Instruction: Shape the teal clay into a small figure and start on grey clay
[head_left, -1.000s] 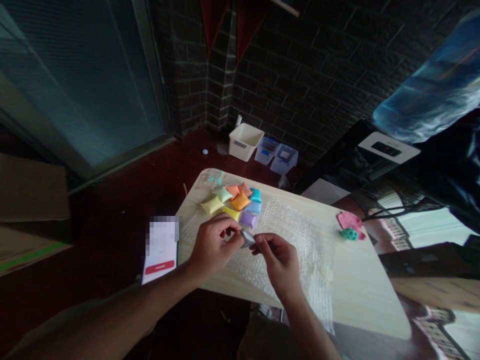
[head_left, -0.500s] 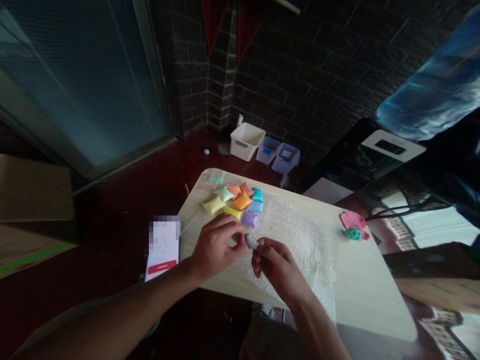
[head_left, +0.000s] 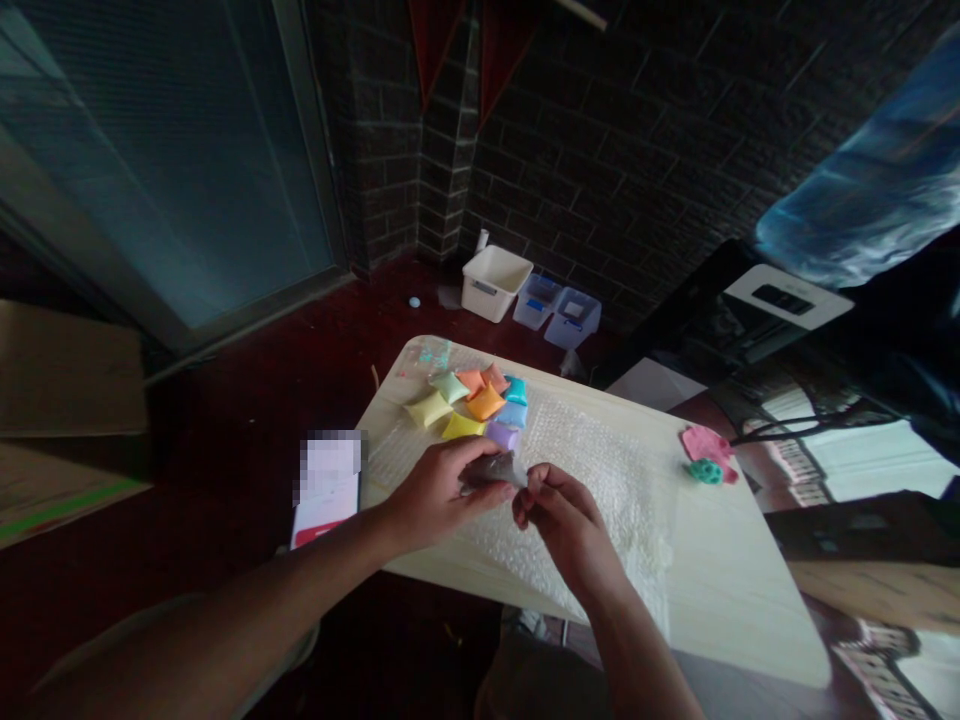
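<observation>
One bench (head_left: 739,570) carries one sheet of bubble wrap (head_left: 592,465); beyond it on the floor stand one white bin (head_left: 489,302) and two bluish clear bins (head_left: 538,308) in a row. On the bench, nine pillow-shaped packets (head_left: 485,402) of various colours lie clustered. Two hands meet in front of them: the left hand (head_left: 442,490) is half curled, grasping one grey packet (head_left: 496,468) between thumb and fingers; the right hand (head_left: 568,512) is bunched, pinching its clear end. The packet is plump, dull grey and creased, held above the bubble wrap near the cluster.
</observation>
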